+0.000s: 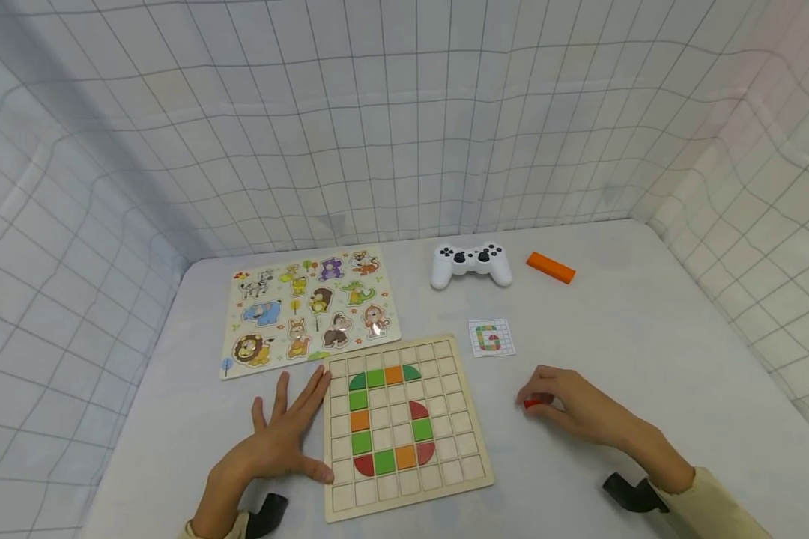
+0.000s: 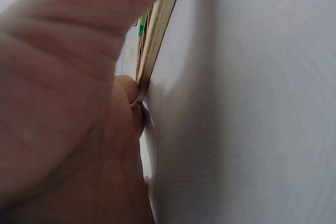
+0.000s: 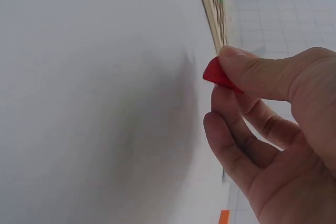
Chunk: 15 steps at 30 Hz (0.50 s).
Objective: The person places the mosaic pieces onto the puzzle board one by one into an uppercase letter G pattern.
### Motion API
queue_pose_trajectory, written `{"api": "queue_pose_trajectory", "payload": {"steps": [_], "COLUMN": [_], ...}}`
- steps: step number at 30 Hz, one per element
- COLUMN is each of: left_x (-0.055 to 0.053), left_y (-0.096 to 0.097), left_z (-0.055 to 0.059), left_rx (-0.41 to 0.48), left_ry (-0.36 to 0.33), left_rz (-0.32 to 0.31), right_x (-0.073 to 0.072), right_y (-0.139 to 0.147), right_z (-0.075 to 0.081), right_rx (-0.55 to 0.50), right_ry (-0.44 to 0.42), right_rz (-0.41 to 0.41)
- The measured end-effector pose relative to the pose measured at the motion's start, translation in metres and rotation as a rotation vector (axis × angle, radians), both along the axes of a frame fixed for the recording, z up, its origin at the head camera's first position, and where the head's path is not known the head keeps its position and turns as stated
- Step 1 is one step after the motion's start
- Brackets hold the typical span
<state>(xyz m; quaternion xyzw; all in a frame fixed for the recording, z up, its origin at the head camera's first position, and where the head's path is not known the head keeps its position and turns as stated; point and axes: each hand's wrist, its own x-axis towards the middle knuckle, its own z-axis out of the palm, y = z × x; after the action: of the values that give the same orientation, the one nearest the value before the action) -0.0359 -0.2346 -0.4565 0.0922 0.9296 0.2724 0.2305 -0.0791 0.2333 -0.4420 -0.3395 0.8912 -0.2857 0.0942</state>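
A square wooden grid board (image 1: 445,479) lies before me, with green, orange and red tiles set in a G-like shape. My left hand (image 1: 279,442) is spread at its left side, thumb and index fingertip right at the edge. Between thumb and fingers, my right hand (image 1: 580,404) pinches a red rounded tile (image 3: 220,74) to the right of the board. In the right wrist view the other fingers are loosely bent below it. A small pattern card (image 1: 491,337) showing a similar coloured G lies beyond the board's top right corner.
Behind the board at left lies an animal puzzle board (image 1: 310,314), its near edge close to the grid board. A white game controller (image 1: 470,265) and an orange bar (image 1: 550,267) lie at the back. Grid-patterned white cloth walls (image 1: 404,150) surround the table.
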Motion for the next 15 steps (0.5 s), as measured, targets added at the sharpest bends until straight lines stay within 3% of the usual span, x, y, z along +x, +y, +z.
{"api": "queue_pose_trajectory", "payload": {"steps": [15], "left_x": [-0.001], "left_y": [0.001], "left_z": [0.001], "left_rx": [-0.04], "left_ry": [-0.019], "left_rz": [0.009], "right_x": [-0.02], "right_y": [-0.059], "right_z": [0.008], "right_rx": [-0.068], "right_ry": [-0.086], "right_rz": [0.118]}}
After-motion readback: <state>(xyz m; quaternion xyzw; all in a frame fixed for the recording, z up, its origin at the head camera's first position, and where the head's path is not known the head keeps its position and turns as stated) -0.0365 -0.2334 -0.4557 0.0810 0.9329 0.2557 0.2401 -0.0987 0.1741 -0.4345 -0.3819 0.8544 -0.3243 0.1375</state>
